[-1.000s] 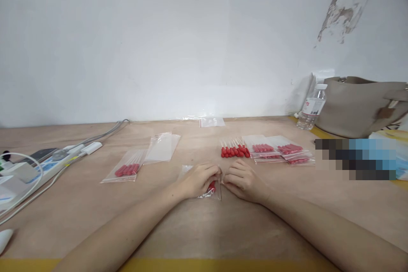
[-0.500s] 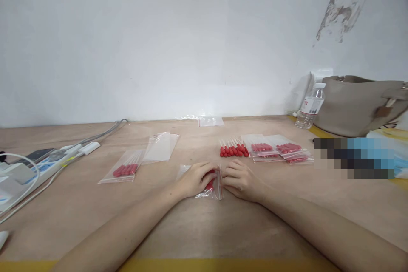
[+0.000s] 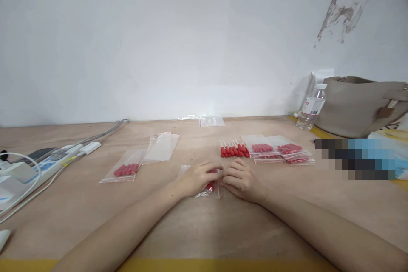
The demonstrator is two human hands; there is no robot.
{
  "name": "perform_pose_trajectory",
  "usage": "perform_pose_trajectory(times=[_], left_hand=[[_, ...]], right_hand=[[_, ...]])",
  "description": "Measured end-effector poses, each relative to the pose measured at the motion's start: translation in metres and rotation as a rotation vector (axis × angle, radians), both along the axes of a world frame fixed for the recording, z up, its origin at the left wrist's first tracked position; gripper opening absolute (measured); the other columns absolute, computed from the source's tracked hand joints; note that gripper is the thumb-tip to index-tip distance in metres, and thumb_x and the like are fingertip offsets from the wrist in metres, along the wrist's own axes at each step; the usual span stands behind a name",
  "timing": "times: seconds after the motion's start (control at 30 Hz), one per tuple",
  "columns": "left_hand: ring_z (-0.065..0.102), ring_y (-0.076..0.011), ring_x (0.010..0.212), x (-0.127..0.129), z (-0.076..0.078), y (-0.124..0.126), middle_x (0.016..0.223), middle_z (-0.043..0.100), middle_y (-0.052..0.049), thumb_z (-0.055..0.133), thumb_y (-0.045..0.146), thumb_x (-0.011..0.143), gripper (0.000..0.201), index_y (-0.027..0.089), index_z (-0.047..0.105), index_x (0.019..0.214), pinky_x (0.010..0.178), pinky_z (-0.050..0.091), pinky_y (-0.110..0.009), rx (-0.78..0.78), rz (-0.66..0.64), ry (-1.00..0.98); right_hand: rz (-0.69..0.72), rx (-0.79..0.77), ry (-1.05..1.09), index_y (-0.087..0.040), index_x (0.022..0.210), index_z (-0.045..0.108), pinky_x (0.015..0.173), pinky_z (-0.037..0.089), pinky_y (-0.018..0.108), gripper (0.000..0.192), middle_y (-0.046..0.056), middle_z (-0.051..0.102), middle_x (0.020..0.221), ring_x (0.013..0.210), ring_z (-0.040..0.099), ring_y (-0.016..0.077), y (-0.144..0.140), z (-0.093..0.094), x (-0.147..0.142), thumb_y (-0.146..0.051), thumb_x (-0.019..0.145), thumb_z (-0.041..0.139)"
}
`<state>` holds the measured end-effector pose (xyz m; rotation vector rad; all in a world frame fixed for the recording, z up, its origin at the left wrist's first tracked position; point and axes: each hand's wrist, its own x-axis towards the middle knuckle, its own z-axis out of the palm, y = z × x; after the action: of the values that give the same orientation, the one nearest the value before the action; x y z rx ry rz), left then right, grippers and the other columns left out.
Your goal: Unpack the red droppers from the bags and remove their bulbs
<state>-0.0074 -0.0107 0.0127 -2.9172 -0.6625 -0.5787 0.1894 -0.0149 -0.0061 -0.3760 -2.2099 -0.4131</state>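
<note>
My left hand point(image 3: 196, 178) and my right hand point(image 3: 241, 179) meet at the middle of the wooden table point(image 3: 204, 229). Both pinch the end of a small clear zip bag point(image 3: 208, 188) that holds red-tipped sticks. The bag lies flat on the table, mostly covered by my left hand. Just behind my hands lies a loose row of red-tipped sticks point(image 3: 234, 149). To their right sit filled bags point(image 3: 280, 151) that overlap one another.
A filled bag point(image 3: 126, 168) and a stack of empty bags point(image 3: 162, 146) lie at the left. A power strip with cables point(image 3: 47, 161) is at the far left. A water bottle point(image 3: 310, 108) and a beige handbag point(image 3: 360, 104) stand at the back right.
My hands stay on the bag and shift only slightly; my fingers have slid along its end. The view has shifted slightly.
</note>
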Motion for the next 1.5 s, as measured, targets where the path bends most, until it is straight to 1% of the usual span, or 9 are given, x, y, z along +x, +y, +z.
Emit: perform_pose_trajectory(times=[0.17, 0.4, 0.53, 0.7, 0.97, 1.1, 1.27, 1.4, 1.5], left_hand=[[0.053, -0.0158, 0.098, -0.001, 0.004, 0.001, 0.108, 0.057, -0.006, 0.037, 0.02, 0.089, 0.021, 0.017, 0.058, 0.088, 0.084, 0.043, -0.028, 0.189, -0.011, 0.089], [0.053, -0.0133, 0.093, -0.001, -0.001, 0.004, 0.097, 0.059, -0.004, 0.034, 0.018, 0.09, 0.022, 0.016, 0.056, 0.086, 0.082, 0.044, -0.024, 0.159, -0.028, 0.027], [0.052, -0.0142, 0.097, -0.003, -0.002, 0.007, 0.093, 0.059, -0.003, 0.031, 0.017, 0.091, 0.024, 0.015, 0.054, 0.085, 0.084, 0.044, -0.025, 0.144, -0.045, 0.12], [0.05, -0.0156, 0.105, -0.005, -0.005, 0.008, 0.089, 0.059, -0.003, 0.032, 0.016, 0.091, 0.022, 0.015, 0.053, 0.084, 0.087, 0.044, -0.027, 0.146, -0.078, 0.171], [0.052, -0.0152, 0.102, -0.01, 0.006, 0.004, 0.093, 0.06, -0.006, 0.031, 0.014, 0.09, 0.023, 0.014, 0.054, 0.087, 0.086, 0.045, -0.027, 0.073, -0.078, 0.105], [0.053, -0.0149, 0.102, -0.018, 0.012, 0.004, 0.109, 0.057, -0.008, 0.029, 0.014, 0.091, 0.025, 0.015, 0.053, 0.1, 0.087, 0.044, -0.027, 0.064, -0.04, 0.068], [0.05, -0.0156, 0.107, -0.019, 0.017, 0.002, 0.117, 0.053, -0.007, 0.033, 0.017, 0.09, 0.027, 0.019, 0.051, 0.11, 0.091, 0.041, -0.028, 0.016, 0.069, -0.023], [0.055, -0.0159, 0.098, -0.016, 0.027, -0.005, 0.106, 0.058, -0.006, 0.037, 0.026, 0.089, 0.023, 0.019, 0.054, 0.103, 0.084, 0.044, -0.027, -0.134, 0.18, -0.076], [0.051, -0.0194, 0.104, -0.024, 0.032, -0.018, 0.113, 0.055, -0.006, 0.043, 0.037, 0.086, 0.036, 0.021, 0.045, 0.118, 0.087, 0.043, -0.032, -0.291, 0.265, -0.035]], right_hand=[[0.015, -0.028, -0.014, -0.017, 0.066, 0.053, 0.067, 0.032, 0.028, 0.017, 0.0, 0.058, 0.068, 0.069, 0.046, 0.011, 0.002, -0.002, -0.001, -0.01, 0.08, 0.046], [0.018, -0.106, -0.019, -0.016, 0.07, 0.055, 0.066, 0.034, 0.027, 0.02, 0.002, 0.058, 0.068, 0.07, 0.047, 0.0114, 0.002, -0.002, -0.003, -0.009, 0.082, 0.04], [0.038, -0.05, -0.038, -0.016, 0.074, 0.057, 0.066, 0.033, 0.028, 0.023, 0.002, 0.057, 0.067, 0.07, 0.045, 0.0122, 0.004, -0.002, -0.006, -0.005, 0.082, 0.038], [0.015, 0.065, -0.242, -0.014, 0.066, 0.054, 0.07, 0.034, 0.029, 0.027, 0.003, 0.056, 0.066, 0.072, 0.042, 0.0129, 0.004, 0.007, -0.006, -0.009, 0.086, 0.037], [-0.019, 0.037, -0.376, -0.015, 0.075, 0.056, 0.079, 0.032, 0.031, 0.026, 0.002, 0.058, 0.077, 0.079, 0.046, 0.0126, 0.008, 0.011, 0.001, -0.012, 0.089, 0.034], [-0.024, -0.11, -0.365, -0.017, 0.08, 0.057, 0.082, 0.029, 0.034, 0.022, 0.002, 0.061, 0.087, 0.088, 0.047, 0.0138, 0.008, 0.011, 0.011, -0.012, 0.087, 0.036], [-0.016, -0.494, -0.31, -0.021, 0.086, 0.06, 0.078, 0.032, 0.032, 0.013, 0.002, 0.06, 0.086, 0.087, 0.048, 0.0159, -0.004, 0.023, 0.015, -0.02, 0.079, 0.049], [-0.087, -0.734, -0.172, -0.023, 0.091, 0.062, 0.073, 0.036, 0.029, 0.023, 0.001, 0.061, 0.08, 0.078, 0.05, 0.0143, -0.006, 0.023, 0.008, -0.016, 0.082, 0.043], [-0.091, -0.825, -0.048, -0.021, 0.087, 0.063, 0.066, 0.037, 0.024, 0.023, 0.0, 0.062, 0.076, 0.07, 0.05, 0.0126, -0.003, 0.015, -0.003, -0.011, 0.076, 0.046]])
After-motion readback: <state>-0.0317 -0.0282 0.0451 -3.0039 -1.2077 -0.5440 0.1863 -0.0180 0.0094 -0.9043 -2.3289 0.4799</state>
